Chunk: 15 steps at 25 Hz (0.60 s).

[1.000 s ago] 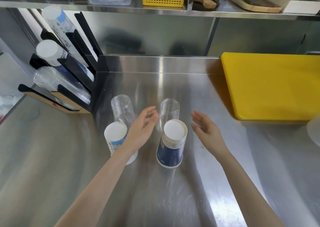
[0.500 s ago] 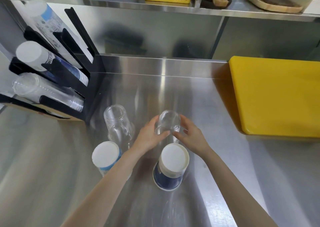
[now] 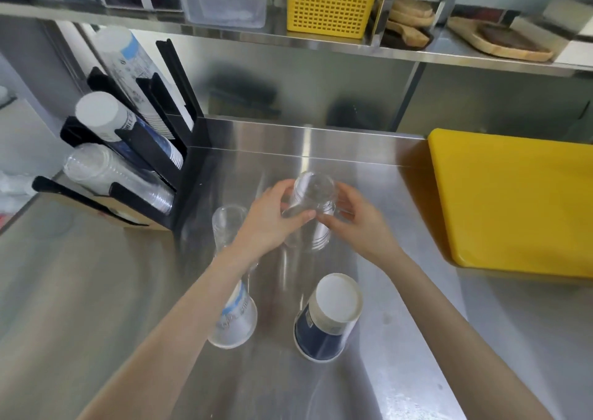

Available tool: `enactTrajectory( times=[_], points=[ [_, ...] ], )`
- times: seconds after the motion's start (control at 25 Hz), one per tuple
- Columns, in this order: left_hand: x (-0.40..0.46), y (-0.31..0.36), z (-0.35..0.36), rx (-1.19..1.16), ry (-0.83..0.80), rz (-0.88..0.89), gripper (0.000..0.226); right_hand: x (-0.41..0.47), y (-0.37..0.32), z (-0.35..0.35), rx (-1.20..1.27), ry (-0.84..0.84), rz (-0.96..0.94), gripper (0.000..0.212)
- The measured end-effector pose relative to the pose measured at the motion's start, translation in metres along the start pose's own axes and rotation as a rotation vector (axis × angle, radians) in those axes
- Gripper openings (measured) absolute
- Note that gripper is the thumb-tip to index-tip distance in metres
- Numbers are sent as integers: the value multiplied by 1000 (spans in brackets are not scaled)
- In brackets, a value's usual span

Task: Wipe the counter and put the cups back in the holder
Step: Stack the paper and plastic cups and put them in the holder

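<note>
Both hands hold one upside-down clear plastic cup (image 3: pixel 313 191) above the steel counter (image 3: pixel 96 291). My left hand (image 3: pixel 272 220) grips its left side and my right hand (image 3: pixel 356 224) grips its right side. A second clear cup (image 3: pixel 227 224) stands inverted just left, partly hidden by my left forearm. Nearer to me stand an inverted white paper cup (image 3: pixel 236 320) and an inverted dark blue paper cup (image 3: pixel 327 320). The black cup holder (image 3: pixel 144 150) at the left carries slanted stacks of paper and clear cups.
A yellow cutting board (image 3: pixel 513 201) lies on the counter at the right. A steel shelf (image 3: pixel 288 37) above carries a yellow basket (image 3: pixel 330 2), clear bins and wooden boards. The steel backsplash closes off the far side.
My hands went from hovering open beside the cups to closing on the far right clear cup, which now sits higher off the counter. The camera view shifted closer.
</note>
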<state>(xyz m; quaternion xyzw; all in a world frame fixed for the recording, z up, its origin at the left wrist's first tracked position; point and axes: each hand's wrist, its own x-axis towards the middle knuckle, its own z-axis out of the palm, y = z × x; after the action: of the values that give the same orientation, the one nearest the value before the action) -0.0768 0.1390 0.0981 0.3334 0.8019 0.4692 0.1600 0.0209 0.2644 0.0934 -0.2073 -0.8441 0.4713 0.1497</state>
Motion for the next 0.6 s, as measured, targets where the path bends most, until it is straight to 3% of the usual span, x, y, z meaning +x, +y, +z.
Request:
enactTrajectory(
  times=[0.24,0.6],
  points=[
    [-10,8,-77,49,120,50,57,24,-63,16,14,-124,-171,51],
    [-16,-47,-106,32,138,-59,58,48,-70,65,-137,-305,-158,52]
  ],
)
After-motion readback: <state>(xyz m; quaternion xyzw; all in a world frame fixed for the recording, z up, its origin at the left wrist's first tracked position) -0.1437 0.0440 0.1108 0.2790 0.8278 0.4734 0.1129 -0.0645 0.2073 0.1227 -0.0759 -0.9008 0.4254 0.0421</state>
